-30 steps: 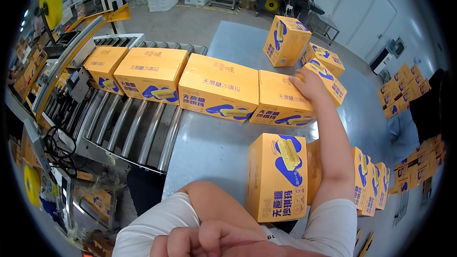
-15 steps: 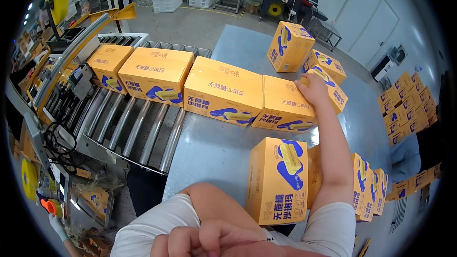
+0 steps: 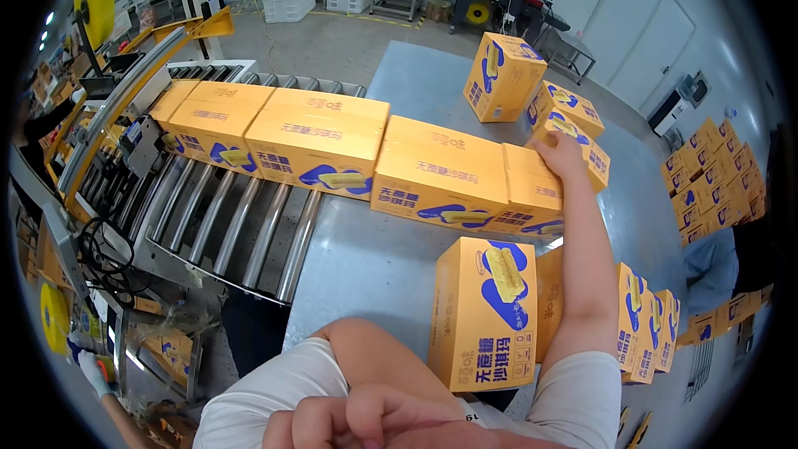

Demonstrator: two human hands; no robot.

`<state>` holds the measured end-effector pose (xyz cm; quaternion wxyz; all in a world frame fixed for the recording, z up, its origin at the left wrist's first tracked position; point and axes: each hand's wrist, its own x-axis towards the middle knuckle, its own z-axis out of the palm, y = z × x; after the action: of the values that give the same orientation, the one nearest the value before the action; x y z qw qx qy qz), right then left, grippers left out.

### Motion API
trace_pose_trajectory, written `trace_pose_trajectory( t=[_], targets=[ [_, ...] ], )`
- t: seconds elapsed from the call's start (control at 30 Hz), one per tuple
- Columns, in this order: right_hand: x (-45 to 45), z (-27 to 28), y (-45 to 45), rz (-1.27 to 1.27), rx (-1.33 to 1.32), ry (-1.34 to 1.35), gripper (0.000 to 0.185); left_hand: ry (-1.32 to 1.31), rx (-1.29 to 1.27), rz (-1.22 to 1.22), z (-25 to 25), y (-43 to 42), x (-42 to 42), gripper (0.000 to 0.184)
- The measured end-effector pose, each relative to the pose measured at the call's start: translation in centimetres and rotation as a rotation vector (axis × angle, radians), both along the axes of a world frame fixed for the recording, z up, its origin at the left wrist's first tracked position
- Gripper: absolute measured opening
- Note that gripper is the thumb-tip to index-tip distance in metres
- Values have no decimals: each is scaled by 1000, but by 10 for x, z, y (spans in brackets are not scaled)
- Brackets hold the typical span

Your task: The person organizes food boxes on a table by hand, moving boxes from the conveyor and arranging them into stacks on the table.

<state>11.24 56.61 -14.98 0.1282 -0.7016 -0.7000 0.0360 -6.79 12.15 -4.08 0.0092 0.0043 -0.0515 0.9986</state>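
Observation:
My right hand (image 3: 562,155) lies on the top of the last orange carton (image 3: 522,168) in a row, its fingers bent against the far right edge; the forearm hides that carton's right end. Touching it on the left is another printed carton (image 3: 440,168), followed by a third carton (image 3: 320,120) partly over the rollers. Just beyond my fingers stands a carton with blue printing (image 3: 594,162). My left hand (image 3: 349,420) is close to the camera at the bottom, with curled fingers and nothing visible in them. An upright carton (image 3: 484,316) stands near my right arm.
The row comes out of a tape machine (image 3: 137,108) along a roller conveyor (image 3: 241,216) onto a metal table (image 3: 357,274). More cartons (image 3: 503,79) stand at the back, several at right. A gloved hand (image 3: 93,372) shows lower left; a person in jeans (image 3: 711,270) stands right.
The row of cartons has slid to the right and its gaps have closed; another carton shows at the machine. My right hand has shifted slightly right. My left hand has not moved.

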Motion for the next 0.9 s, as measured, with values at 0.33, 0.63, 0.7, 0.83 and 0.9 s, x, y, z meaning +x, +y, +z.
trace_pose_trajectory(
  t=[0.33, 0.63, 0.7, 0.83, 0.9],
  targets=[
    [81, -8, 27, -243, -42, -7, 72, 56, -95, 10, -4, -5, -1, 14],
    [26, 53, -26, 176, -101, 152, 71, 98, -51, -62, -2, 1, 4, 15],
    [-19, 89, -72, 292, -188, 43, 84, 98, -35, -62, -15, -1, 7, 15],
    [-52, 54, -76, 811, -328, -128, 121, 99, -3, -63, 2, 6, 12, 15],
    [-82, 39, -98, 822, -262, -189, 124, 96, 13, -65, 5, 5, 14, 16]
  ],
)
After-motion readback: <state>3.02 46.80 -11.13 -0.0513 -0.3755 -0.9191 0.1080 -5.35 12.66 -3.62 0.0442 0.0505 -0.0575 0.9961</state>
